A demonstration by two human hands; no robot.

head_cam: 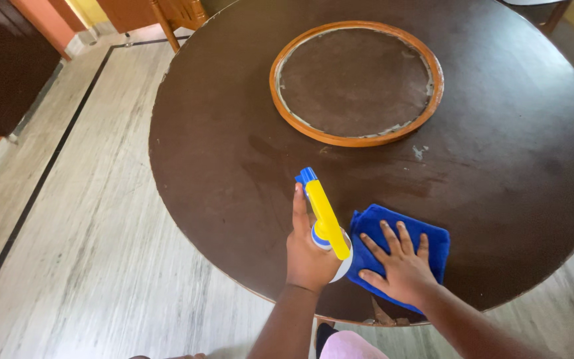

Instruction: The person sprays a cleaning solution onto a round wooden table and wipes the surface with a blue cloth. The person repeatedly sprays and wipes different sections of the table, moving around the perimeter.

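Left hand [308, 256] has its grip wrapped round a yellow spray bottle [327, 216]; right beside that bottle, right hand [400, 269] lies spread flat on a blue cloth [433, 242] on the desk [220, 166].

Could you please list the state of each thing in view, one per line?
Left hand: gripping the yellow-and-blue spray bottle, forefinger along its head.
Yellow-and-blue spray bottle: held above the table, nozzle aimed away from the person.
Right hand: flat, fingers spread on the cloth.
Blue microfibre cloth: folded, lying on the table.
Round dark wooden table: streaky, edge chipped.
Orange wooden ring: flat at the table's centre.
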